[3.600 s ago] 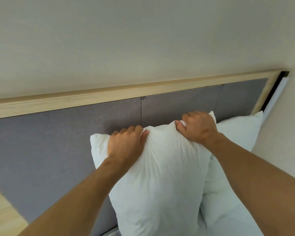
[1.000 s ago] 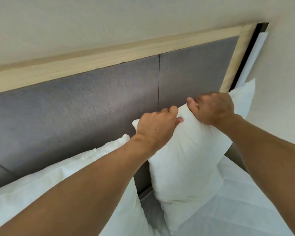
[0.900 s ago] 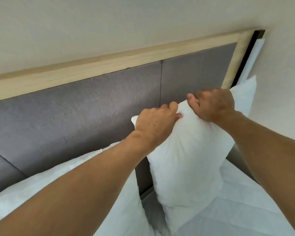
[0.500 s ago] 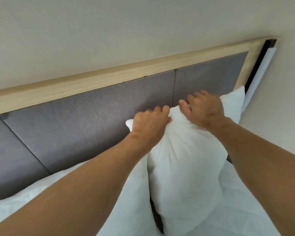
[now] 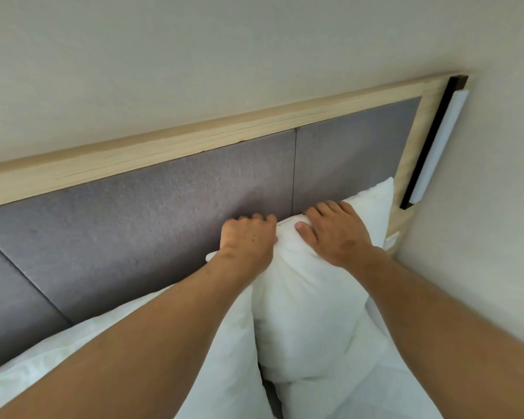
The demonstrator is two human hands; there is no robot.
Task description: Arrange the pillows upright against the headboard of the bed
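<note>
Plain cream wall up top, and against the grey padded headboard (image 5: 170,213) with its pale wood trim (image 5: 194,143) stands the white pillow (image 5: 303,313) being handled, upright, tucked into the right corner. Left hand (image 5: 248,240) is clenched around its top edge, fingers curled over the back. Right hand (image 5: 336,234) grips the top too, thumb in front, fingers spread over the ridge. A second white pillow (image 5: 224,358) sits just to the left, touching it, mostly under the left forearm. White bedding (image 5: 360,394) below.
</note>
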